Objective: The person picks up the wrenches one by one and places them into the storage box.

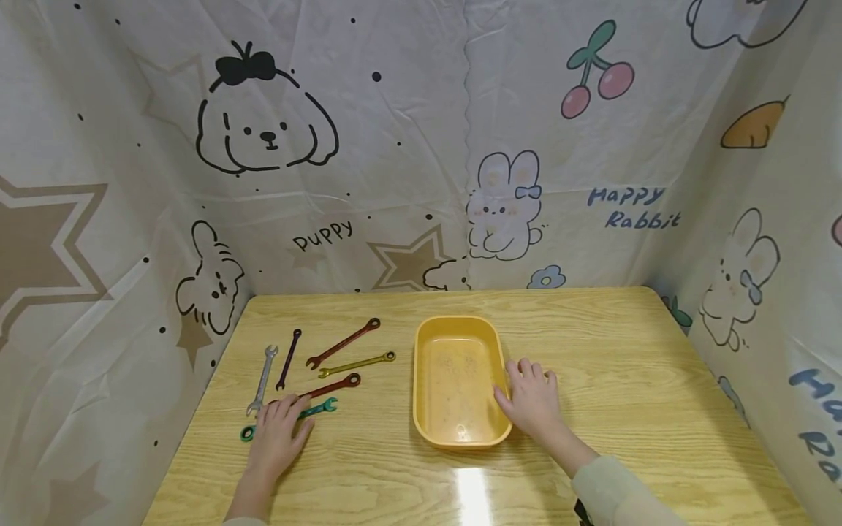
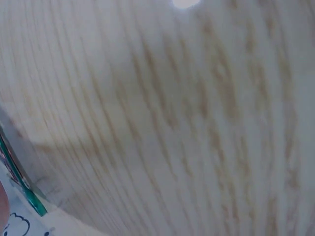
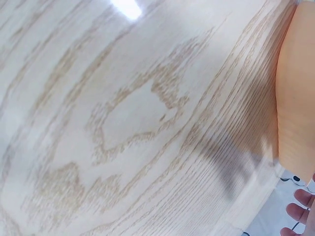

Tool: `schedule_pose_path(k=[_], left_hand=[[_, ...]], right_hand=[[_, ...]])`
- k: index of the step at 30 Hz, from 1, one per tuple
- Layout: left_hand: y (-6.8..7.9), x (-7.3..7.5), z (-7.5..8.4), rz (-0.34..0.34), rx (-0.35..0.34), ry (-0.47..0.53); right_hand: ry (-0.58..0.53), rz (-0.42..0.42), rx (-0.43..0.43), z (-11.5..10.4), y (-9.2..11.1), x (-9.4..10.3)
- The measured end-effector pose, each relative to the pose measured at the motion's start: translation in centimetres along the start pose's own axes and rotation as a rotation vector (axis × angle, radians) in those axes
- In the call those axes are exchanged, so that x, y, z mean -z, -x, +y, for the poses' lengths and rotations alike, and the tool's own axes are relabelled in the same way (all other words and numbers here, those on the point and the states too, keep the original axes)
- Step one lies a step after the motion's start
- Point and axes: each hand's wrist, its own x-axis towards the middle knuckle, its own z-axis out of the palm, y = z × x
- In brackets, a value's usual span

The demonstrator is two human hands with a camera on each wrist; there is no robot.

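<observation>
My left hand (image 1: 279,435) reaches over a teal wrench (image 1: 319,409) on the left of the table, its fingers loosely extended across the middle of it. The fingertips come right to a red wrench (image 1: 335,386) just behind. In the left wrist view the teal wrench (image 2: 22,182) shows at the lower left edge, beside a sliver of finger. My right hand (image 1: 534,398) is at the right side of a yellow plastic tray (image 1: 421,380), thumb overlapping the rim and the other fingers spread outside it. The right wrist view catches the tray's outer wall (image 3: 298,93) and some fingertips (image 3: 298,214).
Behind the left hand lie a silver wrench (image 1: 263,380), a dark purple wrench (image 1: 288,359), another red wrench (image 1: 342,343) and a gold wrench (image 1: 358,363). The wooden table (image 1: 625,380) stands against a printed cloth (image 1: 408,146) at the back and sides.
</observation>
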Motion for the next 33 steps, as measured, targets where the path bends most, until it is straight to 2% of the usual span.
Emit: schedule_pose_path(k=[8,22,33], left_hand=[[0.3,-0.5,-0.7,0.037,-0.051,0.071],[0.6,-1.0,-0.8,0.082,-0.063,0.157],[0.4,-1.1,-1.0,0.073,-0.053,0.175]], right_hand=[[0.004,-0.011,0.004,0.0,0.0,0.0],[-0.003,0.001,0.008,0.0,0.0,-0.1],[-0.011,0.031,0.017,0.1,0.0,-0.4]])
